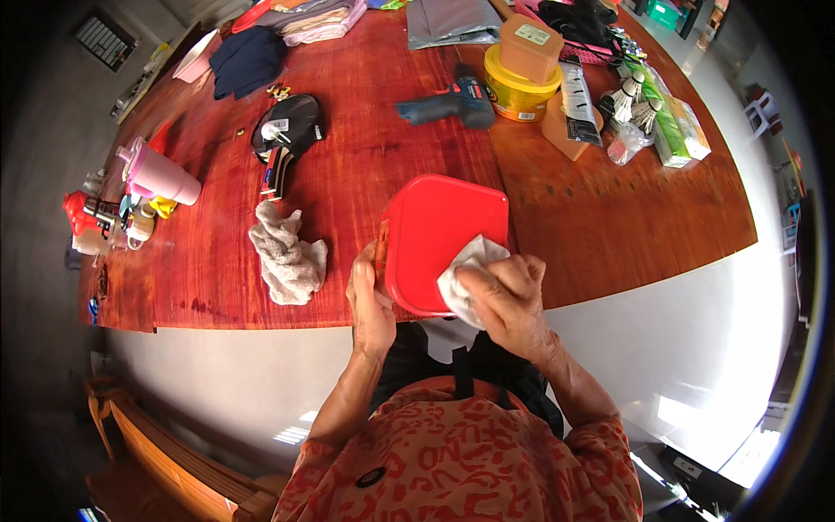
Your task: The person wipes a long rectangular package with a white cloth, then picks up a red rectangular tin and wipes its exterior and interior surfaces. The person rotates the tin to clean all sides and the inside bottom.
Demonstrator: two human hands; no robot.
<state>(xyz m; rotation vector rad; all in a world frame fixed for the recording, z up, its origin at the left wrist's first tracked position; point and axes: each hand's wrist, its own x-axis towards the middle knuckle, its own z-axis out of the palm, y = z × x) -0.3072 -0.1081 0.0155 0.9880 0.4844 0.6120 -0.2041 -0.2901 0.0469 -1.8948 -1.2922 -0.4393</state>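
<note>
A square container with a red lid [443,228] stands at the near edge of the reddish wooden table [365,156], its lid facing up. My left hand [372,303] rests against the container's left side, fingers partly hidden by it. In my right hand [512,303] is a bunched white cloth or tissue [462,284], pressed on the lid's near right corner. A crumpled beige towel [287,258] lies to the left of my left hand. What the container holds cannot be seen.
A cordless drill [456,104] lies beyond the container, beside a yellow tub [518,94]. Shuttlecocks [623,98] and tissue packs [665,124] are at the right. A pink tumbler [163,173] lies left, a black round case [297,124] nearer the middle. A wooden bench [169,450] stands lower left.
</note>
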